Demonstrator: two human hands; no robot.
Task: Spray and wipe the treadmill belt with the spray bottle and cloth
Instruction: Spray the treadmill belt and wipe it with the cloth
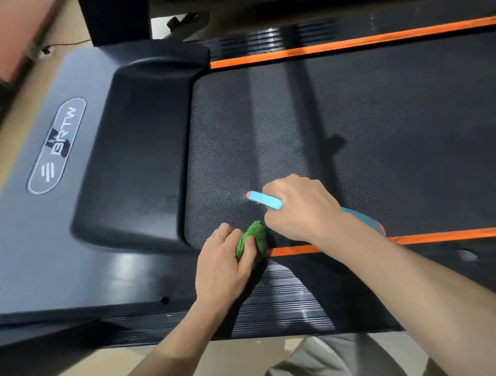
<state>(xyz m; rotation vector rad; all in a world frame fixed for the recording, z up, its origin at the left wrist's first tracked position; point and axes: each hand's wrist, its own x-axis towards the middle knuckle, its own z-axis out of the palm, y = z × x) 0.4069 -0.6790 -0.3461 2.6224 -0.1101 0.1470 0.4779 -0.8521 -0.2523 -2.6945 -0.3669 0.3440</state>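
Observation:
The black treadmill belt (373, 122) runs across the middle, edged by orange stripes. My right hand (300, 208) grips a light-blue spray bottle (265, 200) low over the belt, its nozzle pointing left; most of the bottle body is hidden behind my wrist. My left hand (223, 261) holds a bunched green cloth (255, 235) against the belt's near corner, by the near orange stripe (295, 250), just below the bottle.
The grey and black motor cover (113, 152) with an oval logo lies to the left of the belt. A ribbed black side rail (286, 302) runs along the near edge. Beige floor (246, 363) and my knee (346, 365) are at the bottom. The far rail (266, 40) is at top.

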